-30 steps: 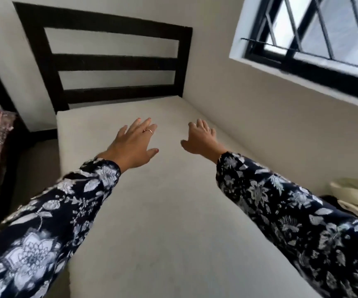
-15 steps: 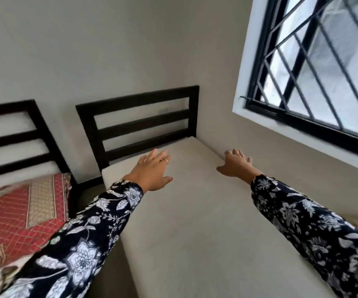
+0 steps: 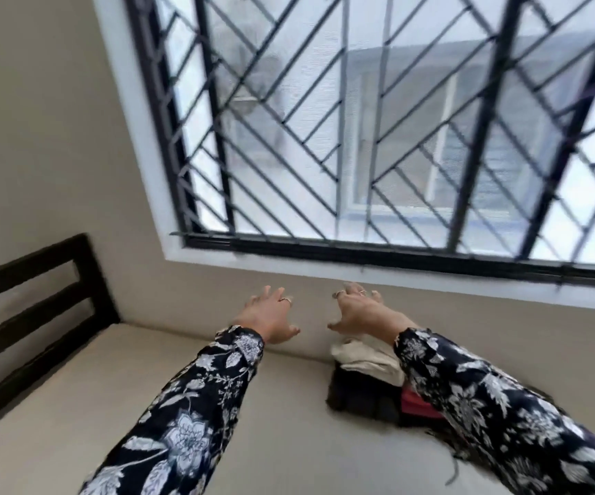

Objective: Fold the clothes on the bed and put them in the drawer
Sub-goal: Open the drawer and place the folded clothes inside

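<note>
A small pile of clothes lies on the beige bed (image 3: pixel 289 423) against the wall under the window: a cream garment (image 3: pixel 364 359) on top, a dark one (image 3: pixel 356 394) beneath, and a red piece (image 3: pixel 417 409) at the right. My right hand (image 3: pixel 360 312) hovers just above the pile with fingers spread and slightly bent, holding nothing. Level with it and a little to the left, my left hand (image 3: pixel 271 316) is stretched out with open fingers, also empty. Both arms wear dark floral sleeves. No drawer is in view.
A large window with a black metal grille (image 3: pixel 360 137) fills the wall above the bed. The dark wooden headboard (image 3: pixel 32 316) stands at the left end. The wall (image 3: pixel 199 309) runs close behind the clothes.
The view has swung right from the headboard toward the window. Both hands moved right with it and now reach over the clothes pile, which has come into view.
</note>
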`<action>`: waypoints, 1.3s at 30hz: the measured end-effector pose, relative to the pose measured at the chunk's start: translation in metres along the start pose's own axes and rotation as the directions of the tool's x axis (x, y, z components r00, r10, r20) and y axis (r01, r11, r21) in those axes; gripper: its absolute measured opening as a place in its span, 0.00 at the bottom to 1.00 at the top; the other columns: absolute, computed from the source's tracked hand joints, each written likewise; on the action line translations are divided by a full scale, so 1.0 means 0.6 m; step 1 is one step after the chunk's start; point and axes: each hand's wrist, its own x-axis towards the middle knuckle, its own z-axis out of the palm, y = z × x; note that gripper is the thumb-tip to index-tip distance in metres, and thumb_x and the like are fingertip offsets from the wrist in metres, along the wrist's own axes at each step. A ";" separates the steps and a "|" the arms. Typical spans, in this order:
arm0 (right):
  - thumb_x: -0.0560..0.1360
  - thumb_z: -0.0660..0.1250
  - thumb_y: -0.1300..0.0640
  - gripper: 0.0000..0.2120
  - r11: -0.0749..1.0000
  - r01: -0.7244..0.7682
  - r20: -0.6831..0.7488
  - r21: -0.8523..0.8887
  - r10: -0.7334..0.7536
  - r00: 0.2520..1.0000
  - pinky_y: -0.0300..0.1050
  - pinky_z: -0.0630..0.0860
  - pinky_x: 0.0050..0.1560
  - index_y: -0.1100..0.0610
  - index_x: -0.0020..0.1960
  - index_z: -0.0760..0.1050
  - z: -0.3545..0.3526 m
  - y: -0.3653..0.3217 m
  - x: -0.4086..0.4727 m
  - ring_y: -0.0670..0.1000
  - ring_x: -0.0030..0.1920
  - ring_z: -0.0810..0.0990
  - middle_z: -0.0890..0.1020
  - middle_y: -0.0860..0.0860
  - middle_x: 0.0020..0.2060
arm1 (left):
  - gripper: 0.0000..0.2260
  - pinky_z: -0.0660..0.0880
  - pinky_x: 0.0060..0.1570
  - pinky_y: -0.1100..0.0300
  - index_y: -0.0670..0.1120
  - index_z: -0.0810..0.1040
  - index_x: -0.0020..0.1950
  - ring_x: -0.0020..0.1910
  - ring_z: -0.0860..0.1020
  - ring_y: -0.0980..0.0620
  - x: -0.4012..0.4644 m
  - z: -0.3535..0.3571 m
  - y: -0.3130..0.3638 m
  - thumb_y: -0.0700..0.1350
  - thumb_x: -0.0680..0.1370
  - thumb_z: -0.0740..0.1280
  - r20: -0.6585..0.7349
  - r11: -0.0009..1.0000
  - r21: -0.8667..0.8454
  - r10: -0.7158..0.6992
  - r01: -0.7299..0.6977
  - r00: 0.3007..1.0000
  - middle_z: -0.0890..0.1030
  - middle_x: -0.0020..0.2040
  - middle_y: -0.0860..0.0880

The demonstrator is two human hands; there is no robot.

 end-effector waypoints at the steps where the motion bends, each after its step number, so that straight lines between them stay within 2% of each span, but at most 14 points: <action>1: 0.77 0.64 0.46 0.32 0.998 -0.055 -0.012 0.012 0.055 0.998 0.60 0.46 0.75 0.59 0.75 0.60 -0.009 0.037 -0.026 0.56 0.77 0.51 0.56 0.57 0.76 | 0.32 0.48 0.76 0.47 0.48 0.51 0.79 0.78 0.45 0.44 0.006 -0.006 0.039 0.58 0.80 0.59 -0.006 0.998 0.014 0.060 -0.060 0.998 0.47 0.79 0.48; 4: 0.78 0.64 0.47 0.30 0.988 -0.153 -0.012 0.031 0.153 0.988 0.60 0.44 0.75 0.59 0.74 0.60 -0.018 0.100 -0.094 0.56 0.77 0.50 0.55 0.58 0.77 | 0.33 0.48 0.76 0.47 0.47 0.49 0.79 0.78 0.45 0.43 0.008 -0.002 0.100 0.58 0.80 0.60 0.026 0.991 -0.016 0.132 -0.132 0.991 0.47 0.79 0.47; 8: 0.78 0.62 0.50 0.32 0.965 -0.252 -0.038 0.065 0.255 0.966 0.61 0.42 0.75 0.60 0.77 0.55 -0.022 0.173 -0.181 0.56 0.78 0.47 0.52 0.58 0.77 | 0.34 0.45 0.75 0.45 0.49 0.45 0.79 0.78 0.43 0.43 -0.010 0.007 0.182 0.58 0.80 0.59 0.022 0.977 -0.020 0.213 -0.213 0.977 0.44 0.79 0.48; 11: 0.78 0.61 0.50 0.32 0.935 -0.345 -0.038 0.081 0.349 0.936 0.62 0.42 0.75 0.60 0.77 0.54 -0.021 0.239 -0.260 0.56 0.78 0.46 0.51 0.58 0.77 | 0.35 0.44 0.74 0.44 0.50 0.43 0.79 0.78 0.42 0.44 -0.033 0.005 0.276 0.59 0.80 0.59 0.060 0.955 -0.025 0.297 -0.296 0.953 0.42 0.79 0.48; 15: 0.78 0.61 0.47 0.34 0.859 -0.507 -0.033 0.073 0.510 0.860 0.62 0.42 0.75 0.59 0.78 0.51 -0.026 0.341 -0.401 0.57 0.78 0.43 0.48 0.58 0.78 | 0.34 0.45 0.75 0.46 0.50 0.45 0.79 0.78 0.42 0.45 -0.058 -0.017 0.448 0.60 0.80 0.58 0.042 0.900 0.027 0.434 -0.435 0.900 0.43 0.79 0.49; 19: 0.78 0.61 0.43 0.36 0.738 -0.673 0.028 0.049 0.673 0.739 0.61 0.46 0.75 0.58 0.78 0.52 -0.029 0.454 -0.565 0.58 0.78 0.46 0.52 0.56 0.77 | 0.35 0.44 0.76 0.47 0.50 0.45 0.79 0.78 0.42 0.46 -0.125 -0.025 0.650 0.62 0.79 0.57 0.067 0.803 0.069 0.588 -0.591 0.806 0.42 0.79 0.49; 24: 0.78 0.60 0.41 0.36 0.576 -0.816 0.073 0.056 0.812 0.579 0.58 0.48 0.75 0.55 0.79 0.50 -0.002 0.595 -0.789 0.55 0.78 0.47 0.50 0.55 0.78 | 0.34 0.42 0.74 0.47 0.52 0.46 0.79 0.78 0.41 0.45 -0.241 -0.017 0.895 0.61 0.80 0.57 0.078 0.661 0.106 0.739 -0.743 0.669 0.42 0.79 0.50; 27: 0.76 0.62 0.41 0.35 0.481 -0.872 0.041 0.085 0.873 0.486 0.58 0.55 0.73 0.56 0.76 0.56 0.019 0.679 -0.928 0.56 0.76 0.54 0.59 0.56 0.75 | 0.34 0.43 0.74 0.46 0.52 0.46 0.79 0.78 0.41 0.44 -0.326 0.001 1.034 0.61 0.80 0.57 0.089 0.567 0.129 0.811 -0.814 0.579 0.43 0.79 0.49; 29: 0.76 0.63 0.42 0.35 0.427 -0.897 0.040 0.112 0.900 0.433 0.58 0.57 0.73 0.56 0.76 0.57 0.033 0.727 -1.008 0.58 0.75 0.56 0.60 0.58 0.74 | 0.34 0.43 0.74 0.45 0.51 0.46 0.79 0.77 0.41 0.44 -0.381 0.014 1.111 0.60 0.80 0.58 0.092 0.500 0.129 0.854 -0.856 0.512 0.43 0.79 0.48; 35: 0.76 0.64 0.43 0.34 0.319 -0.921 0.074 0.222 0.937 0.342 0.57 0.60 0.73 0.55 0.76 0.58 0.075 0.811 -1.154 0.57 0.75 0.59 0.61 0.57 0.74 | 0.33 0.44 0.75 0.46 0.51 0.45 0.79 0.78 0.42 0.45 -0.497 0.067 1.263 0.59 0.80 0.58 0.124 0.337 0.133 0.927 -0.932 0.353 0.43 0.79 0.50; 39: 0.76 0.64 0.43 0.35 0.274 -0.919 0.084 0.285 0.948 0.308 0.58 0.60 0.73 0.55 0.77 0.57 0.099 0.841 -1.201 0.58 0.75 0.59 0.60 0.57 0.75 | 0.34 0.45 0.75 0.46 0.51 0.45 0.79 0.78 0.42 0.44 -0.511 0.074 1.323 0.60 0.80 0.58 0.145 0.296 0.199 0.934 -0.934 0.327 0.43 0.79 0.49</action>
